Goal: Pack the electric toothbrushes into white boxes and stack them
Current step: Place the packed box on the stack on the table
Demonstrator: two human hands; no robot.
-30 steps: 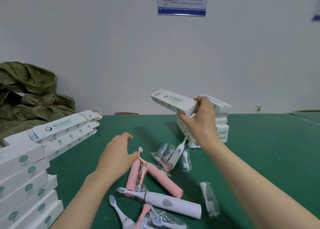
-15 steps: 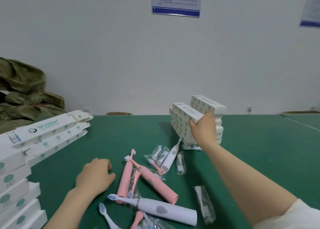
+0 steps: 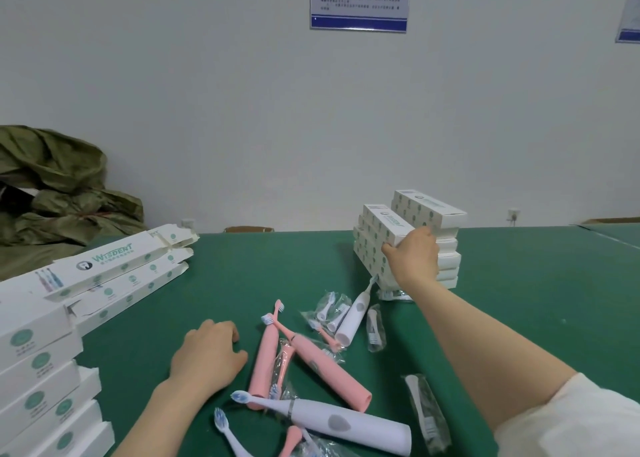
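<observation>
Green table (image 3: 242, 276), white wall (image 3: 207, 93) behind. A white box (image 3: 382, 222) sits atop the far stack (image 3: 365, 254), our right hand (image 3: 412, 259) gripping its near end, fingers curled round it. We should square it with the boxes below before letting go. Our left hand (image 3: 207, 356) rests beside loose toothbrushes (image 3: 329, 370), fingers loosely curled, empty.

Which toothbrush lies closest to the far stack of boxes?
The smaller white toothbrush, bristles toward the stack; the pink pair and bigger white one lie farther away.
</observation>
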